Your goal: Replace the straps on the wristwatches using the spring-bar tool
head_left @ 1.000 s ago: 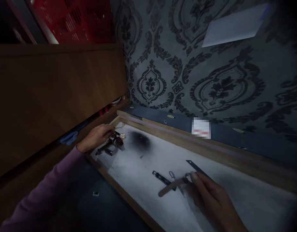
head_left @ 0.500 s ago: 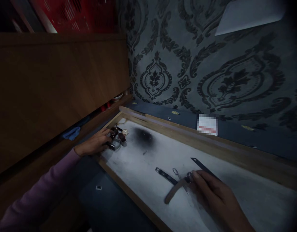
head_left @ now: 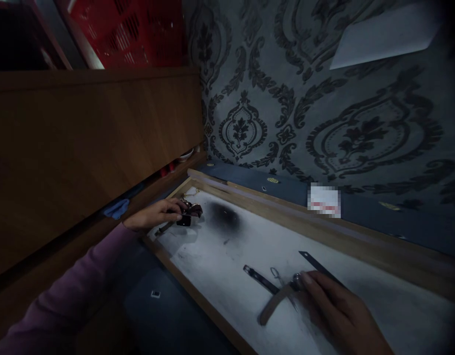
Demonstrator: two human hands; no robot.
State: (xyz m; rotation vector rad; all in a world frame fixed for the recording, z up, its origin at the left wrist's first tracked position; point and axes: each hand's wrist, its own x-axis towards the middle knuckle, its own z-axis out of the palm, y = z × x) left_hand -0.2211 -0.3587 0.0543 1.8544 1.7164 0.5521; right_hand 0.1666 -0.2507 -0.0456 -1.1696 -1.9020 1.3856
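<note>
My left hand (head_left: 161, 213) is closed on a dark-faced wristwatch (head_left: 183, 221) at the far left end of a shallow wooden tray (head_left: 208, 308). Other dark watches (head_left: 195, 210) lie bunched against its fingertips, partly hidden. A thin gold band or chain (head_left: 192, 193) rests in the corner behind them. Nearer me, my right hand (head_left: 332, 301) pinches a wristwatch with a brown strap (head_left: 273, 305), which hangs toward the tray floor. Beneath it lie a black watch strap (head_left: 262, 279) and a small metal piece with a loop (head_left: 274, 272). A dark flat strip (head_left: 318, 265) runs behind the right fingers.
Dark smudges mark the tray's white floor. A wooden cabinet (head_left: 94, 133) overhangs the left side, with a blue cloth (head_left: 116, 209) under it and a red basket (head_left: 131, 32) on top. Patterned wallpaper (head_left: 245, 123) rises behind. A blurred white card (head_left: 324, 199) stands by the back edge.
My left hand has lifted a dark watch from the bunch, and its face now hangs below the fingers. The right hand keeps its hold. The whole view has shifted slightly.
</note>
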